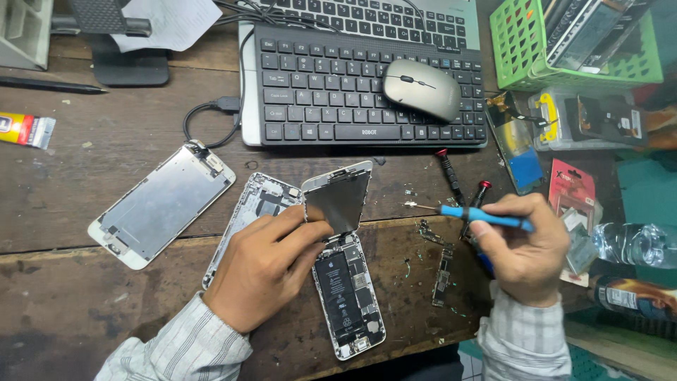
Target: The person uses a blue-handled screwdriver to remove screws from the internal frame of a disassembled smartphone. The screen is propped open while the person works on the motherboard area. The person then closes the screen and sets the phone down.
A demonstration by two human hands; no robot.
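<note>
I see my right hand [525, 247] holding a bright blue screwdriver [485, 217]. My sleeves [525, 339] are pale grey with thin stripes. The open phone [349, 300] shows a black battery [337, 289]. The keyboard [324, 92] is black, the mouse [422, 88] grey, the basket [522, 49] green, the table [84, 282] dark brown.

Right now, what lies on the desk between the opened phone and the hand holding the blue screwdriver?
Head view: a loose circuit board, a small bracket piece and tiny bits lie between the opened phone and the right hand.

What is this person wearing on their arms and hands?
Both hands are bare: no gloves, rings or watch show. The left hand and the right hand each come out of a long sleeve of pale grey-white cloth with thin darker stripes, cuffed at the wrist.
</note>
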